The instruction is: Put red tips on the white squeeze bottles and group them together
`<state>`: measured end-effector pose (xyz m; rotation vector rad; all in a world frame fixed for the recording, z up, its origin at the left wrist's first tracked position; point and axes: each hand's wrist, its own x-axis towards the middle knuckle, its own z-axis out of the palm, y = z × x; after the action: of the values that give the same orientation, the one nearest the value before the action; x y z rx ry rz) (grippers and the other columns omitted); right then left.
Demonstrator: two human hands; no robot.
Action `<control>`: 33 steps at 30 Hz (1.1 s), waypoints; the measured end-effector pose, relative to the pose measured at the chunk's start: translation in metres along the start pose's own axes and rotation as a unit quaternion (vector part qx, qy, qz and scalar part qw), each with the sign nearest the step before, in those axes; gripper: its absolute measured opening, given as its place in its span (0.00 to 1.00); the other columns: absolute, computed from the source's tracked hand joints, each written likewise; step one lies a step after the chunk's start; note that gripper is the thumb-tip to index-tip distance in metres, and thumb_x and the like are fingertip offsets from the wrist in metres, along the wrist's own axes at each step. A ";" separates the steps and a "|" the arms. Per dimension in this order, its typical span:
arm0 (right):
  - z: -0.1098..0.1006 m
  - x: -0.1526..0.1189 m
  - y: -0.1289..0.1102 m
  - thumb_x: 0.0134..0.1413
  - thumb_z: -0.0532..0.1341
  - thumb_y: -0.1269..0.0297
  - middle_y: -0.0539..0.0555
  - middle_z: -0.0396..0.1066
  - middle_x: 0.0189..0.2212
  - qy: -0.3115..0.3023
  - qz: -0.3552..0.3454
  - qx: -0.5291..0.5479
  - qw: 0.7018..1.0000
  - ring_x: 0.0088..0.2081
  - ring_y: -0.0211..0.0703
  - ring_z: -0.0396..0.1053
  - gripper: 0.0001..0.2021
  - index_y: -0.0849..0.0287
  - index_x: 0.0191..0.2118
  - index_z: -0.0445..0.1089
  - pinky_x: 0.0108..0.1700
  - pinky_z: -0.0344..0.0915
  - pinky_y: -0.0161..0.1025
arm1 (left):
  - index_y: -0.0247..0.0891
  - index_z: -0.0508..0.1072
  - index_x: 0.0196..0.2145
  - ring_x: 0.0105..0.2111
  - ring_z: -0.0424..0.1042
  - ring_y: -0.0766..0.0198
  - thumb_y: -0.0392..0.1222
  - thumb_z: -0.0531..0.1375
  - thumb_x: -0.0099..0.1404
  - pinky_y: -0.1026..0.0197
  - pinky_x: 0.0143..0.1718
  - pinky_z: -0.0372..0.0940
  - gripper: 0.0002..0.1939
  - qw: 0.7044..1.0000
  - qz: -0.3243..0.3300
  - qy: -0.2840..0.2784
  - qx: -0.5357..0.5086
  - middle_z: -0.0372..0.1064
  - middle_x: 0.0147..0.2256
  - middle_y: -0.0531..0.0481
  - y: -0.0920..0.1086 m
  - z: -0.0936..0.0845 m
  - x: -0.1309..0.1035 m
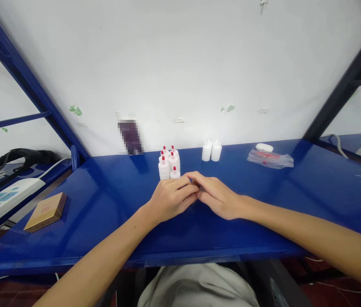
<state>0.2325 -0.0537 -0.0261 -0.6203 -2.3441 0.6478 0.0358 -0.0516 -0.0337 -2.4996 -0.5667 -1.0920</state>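
Observation:
My left hand and my right hand meet over the middle of the table, their curled fingertips touching. The fingers hide whatever may be between them. Directly behind my left hand stands a small white squeeze bottle with a red tip, its lower part hidden. Several more white bottles with red tips form a close group just beyond it. Farther back and to the right, a pair of white bottles without red tips stands upright near the wall.
On the blue table, a clear plastic bag with red pieces lies at back right beside a white oval object. A gold box rests at left, near a white power strip. Blue frame posts rise at the sides.

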 end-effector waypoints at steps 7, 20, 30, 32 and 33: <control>0.003 -0.001 0.000 0.55 0.52 0.72 0.47 0.68 0.28 0.013 0.015 -0.010 1.000 0.26 0.40 0.65 0.21 0.56 0.56 0.61 0.32 0.59 0.36 | 0.36 0.73 0.35 0.21 0.71 0.69 0.37 0.56 0.69 0.66 0.24 0.62 0.07 1.000 -0.006 0.003 -0.026 0.73 0.23 0.54 0.004 0.005 -0.001; 0.002 -0.001 -0.004 0.59 0.54 0.70 0.47 0.63 0.31 0.036 0.005 0.080 0.996 0.28 0.37 0.59 0.13 0.55 0.49 0.57 0.32 0.57 0.35 | 0.37 0.68 0.36 0.20 0.67 0.69 0.35 0.53 0.68 0.66 0.23 0.58 0.05 0.992 -0.045 -0.048 -0.111 0.70 0.24 0.54 0.006 0.003 -0.002; -0.016 0.004 0.032 0.60 0.55 0.63 0.48 0.64 0.28 0.094 0.114 0.089 0.985 0.30 0.40 0.62 0.10 0.57 0.47 0.65 0.34 0.58 0.38 | 0.38 0.67 0.41 0.16 0.56 0.74 0.43 0.57 0.69 0.69 0.22 0.51 0.06 0.947 -0.310 0.069 -0.044 0.54 0.17 0.63 -0.032 -0.014 -0.005; -0.020 0.006 0.037 0.59 0.54 0.63 0.48 0.64 0.24 0.101 0.142 0.121 0.977 0.28 0.40 0.62 0.09 0.59 0.41 0.68 0.32 0.58 0.38 | 0.38 0.70 0.40 0.17 0.57 0.73 0.44 0.58 0.69 0.69 0.23 0.51 0.07 0.943 -0.327 0.052 -0.027 0.54 0.17 0.63 -0.037 -0.015 -0.006; -0.021 0.006 0.038 0.58 0.54 0.63 0.48 0.64 0.22 0.114 0.148 0.140 0.972 0.26 0.39 0.62 0.09 0.59 0.38 0.69 0.30 0.57 0.37 | 0.38 0.71 0.40 0.17 0.58 0.73 0.44 0.58 0.68 0.69 0.23 0.51 0.08 0.943 -0.329 0.046 -0.022 0.54 0.17 0.62 -0.039 -0.015 -0.005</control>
<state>0.2523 -0.0149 -0.0307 -0.8713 -1.9205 0.9667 0.0043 -0.0267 -0.0221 -2.3222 -1.4279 -1.4404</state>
